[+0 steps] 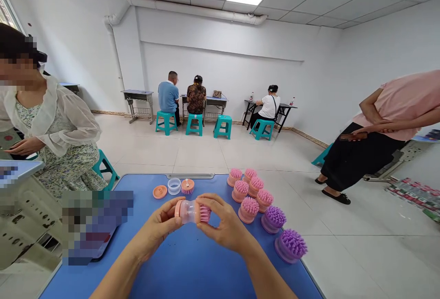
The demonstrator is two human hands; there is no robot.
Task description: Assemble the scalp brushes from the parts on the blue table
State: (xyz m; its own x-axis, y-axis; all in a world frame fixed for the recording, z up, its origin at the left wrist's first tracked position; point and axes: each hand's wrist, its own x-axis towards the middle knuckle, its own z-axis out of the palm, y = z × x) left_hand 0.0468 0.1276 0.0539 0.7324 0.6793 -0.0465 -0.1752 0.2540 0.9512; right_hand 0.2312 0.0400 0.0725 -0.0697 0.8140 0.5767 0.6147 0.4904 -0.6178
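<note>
Blue bench (178, 276) carries pink brushes (248, 209) and purple brushes (274, 219) standing bristles-up along its right side. Over the bench, the left grip (156, 225) closes around the pink-capped end of a clear-bodied brush (188, 212), and the right grip (223, 223) closes around its pink bristle end. Near the far edge lie a salmon disc (160, 191), a clear plastic ring (173, 186) and a bristled cap (187, 186).

The table (192, 271) holds six pink-bristled brushes (249, 206), two purple-bristled brushes (290, 246), one clear ring (173, 186), one peach disc (160, 191).
</note>
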